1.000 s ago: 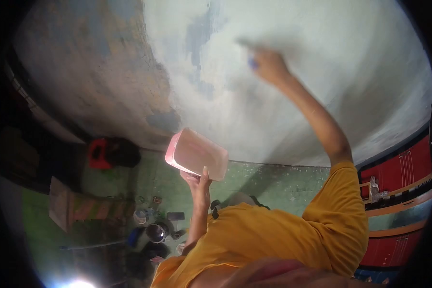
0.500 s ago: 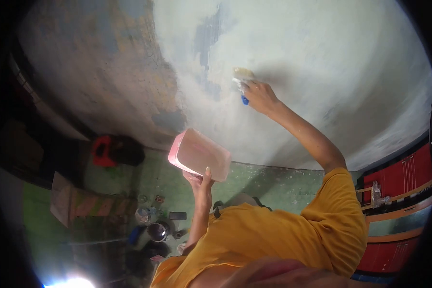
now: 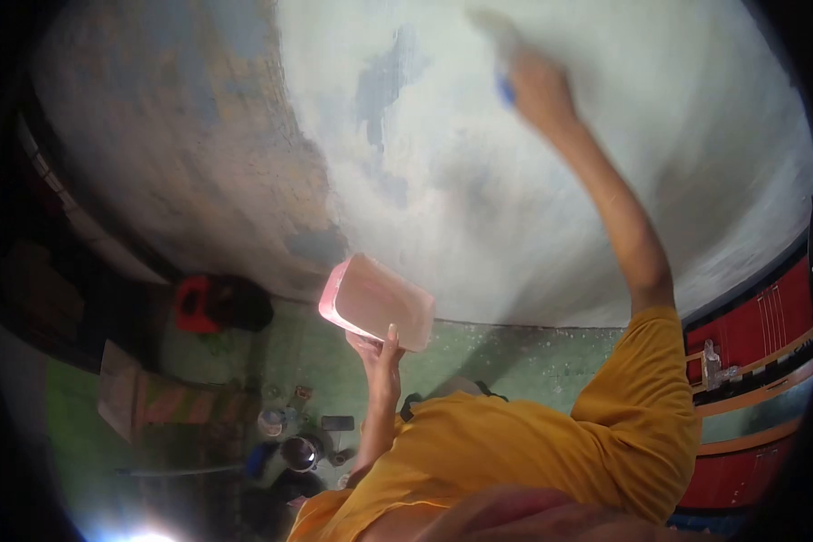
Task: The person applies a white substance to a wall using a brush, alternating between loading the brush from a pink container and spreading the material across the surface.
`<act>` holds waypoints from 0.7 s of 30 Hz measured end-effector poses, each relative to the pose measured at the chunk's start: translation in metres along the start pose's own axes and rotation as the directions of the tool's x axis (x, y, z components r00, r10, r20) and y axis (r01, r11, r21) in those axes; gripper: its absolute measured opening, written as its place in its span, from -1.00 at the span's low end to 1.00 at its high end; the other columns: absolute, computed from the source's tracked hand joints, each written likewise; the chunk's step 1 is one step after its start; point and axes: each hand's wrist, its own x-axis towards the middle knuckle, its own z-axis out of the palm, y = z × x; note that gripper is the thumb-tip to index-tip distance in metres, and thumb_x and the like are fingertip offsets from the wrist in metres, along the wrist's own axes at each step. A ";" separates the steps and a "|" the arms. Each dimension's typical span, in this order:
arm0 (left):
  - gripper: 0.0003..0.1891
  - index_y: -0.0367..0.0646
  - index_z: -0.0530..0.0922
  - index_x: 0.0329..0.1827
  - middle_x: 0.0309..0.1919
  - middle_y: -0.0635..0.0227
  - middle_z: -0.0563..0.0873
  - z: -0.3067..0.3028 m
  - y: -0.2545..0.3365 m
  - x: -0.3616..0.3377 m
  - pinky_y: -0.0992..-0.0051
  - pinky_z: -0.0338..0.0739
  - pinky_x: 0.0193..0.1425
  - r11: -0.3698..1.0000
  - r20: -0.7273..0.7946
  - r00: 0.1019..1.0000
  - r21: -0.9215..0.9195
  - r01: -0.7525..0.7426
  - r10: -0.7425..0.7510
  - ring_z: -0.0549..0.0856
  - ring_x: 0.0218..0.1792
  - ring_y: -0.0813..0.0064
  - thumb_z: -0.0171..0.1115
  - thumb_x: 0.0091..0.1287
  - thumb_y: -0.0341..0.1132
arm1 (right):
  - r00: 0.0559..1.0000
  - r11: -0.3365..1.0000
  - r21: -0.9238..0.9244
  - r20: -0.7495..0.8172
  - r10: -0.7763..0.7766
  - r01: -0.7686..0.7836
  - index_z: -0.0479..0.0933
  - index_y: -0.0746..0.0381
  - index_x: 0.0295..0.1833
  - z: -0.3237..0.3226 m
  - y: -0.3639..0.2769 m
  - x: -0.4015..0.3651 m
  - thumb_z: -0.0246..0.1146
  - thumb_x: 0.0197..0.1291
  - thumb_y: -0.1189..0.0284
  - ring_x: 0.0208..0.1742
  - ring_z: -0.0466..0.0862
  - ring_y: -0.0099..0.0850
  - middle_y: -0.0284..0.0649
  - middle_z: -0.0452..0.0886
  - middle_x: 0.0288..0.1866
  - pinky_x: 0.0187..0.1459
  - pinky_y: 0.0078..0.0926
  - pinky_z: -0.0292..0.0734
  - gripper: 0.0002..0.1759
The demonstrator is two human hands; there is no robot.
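Observation:
My right hand (image 3: 542,90) is raised high against the wall (image 3: 461,208), wrapped round a paintbrush (image 3: 506,88) with a blue handle. Motion blurs the brush, and its pale bristles point to the upper left. Part of the wall has a whitish coat; grey and brownish patches show to the left. Lower down, my left hand (image 3: 378,350) grips a pink rectangular tub (image 3: 336,294) by its near edge, thumb over the rim. The tub tilts so that its inside shows, with white smears on the rim. It is held apart from the wall.
On the green floor (image 3: 515,357) with white specks lie a phone (image 3: 337,423), a dark bucket (image 3: 300,453) and small containers. A red object (image 3: 192,303) stands near the wall's left foot. Red cabinets (image 3: 736,316) are at the right.
My right hand and the paintbrush have moved up the wall and slightly right, with the arm stretched further. My left hand and the tub have barely moved.

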 end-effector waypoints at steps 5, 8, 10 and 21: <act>-0.15 0.07 -0.14 0.40 0.26 0.13 0.17 -0.001 -0.005 0.010 0.10 0.49 0.05 0.999 0.002 1.000 0.035 -0.004 0.004 0.33 0.23 0.20 0.31 0.21 -0.26 | 0.937 0.927 0.349 0.257 -0.238 0.140 0.57 0.20 -0.05 0.063 -0.078 -0.122 0.20 -0.04 0.49 -0.12 0.64 -0.32 -0.21 0.60 -0.08 -0.18 -0.38 0.59 -0.65; -0.13 0.06 -0.18 0.41 0.27 0.13 0.16 0.000 -0.009 0.023 0.15 0.51 0.05 0.999 0.009 1.000 0.033 -0.005 0.004 0.33 0.22 0.23 0.30 0.22 -0.30 | 0.950 0.852 0.522 0.286 -0.125 -0.045 0.59 0.22 -0.14 0.055 -0.045 -0.100 0.24 -0.04 0.46 -0.21 0.64 -0.19 -0.13 0.63 -0.21 -0.19 -0.31 0.57 -0.72; -0.13 0.06 -0.18 0.41 0.27 0.13 0.16 0.008 -0.012 0.038 0.15 0.50 0.06 0.999 0.010 1.000 0.033 -0.005 0.005 0.33 0.22 0.22 0.30 0.23 -0.31 | 0.944 0.768 0.586 0.321 0.072 -0.258 0.59 0.24 -0.24 0.044 0.000 -0.057 0.28 0.00 0.37 -0.32 0.63 -0.13 -0.08 0.63 -0.36 -0.25 -0.27 0.54 -0.78; -0.16 0.00 -0.18 0.40 0.21 0.14 0.25 0.060 -0.028 0.083 0.33 0.56 -0.07 0.997 0.073 0.995 0.023 0.069 -0.070 0.43 0.13 0.30 0.28 0.25 -0.34 | 0.954 0.962 0.105 -0.138 0.266 -0.253 0.57 0.21 0.06 -0.026 0.211 0.145 0.26 0.07 0.41 -0.08 0.65 -0.10 0.04 0.63 -0.13 -0.03 -0.22 0.54 -0.62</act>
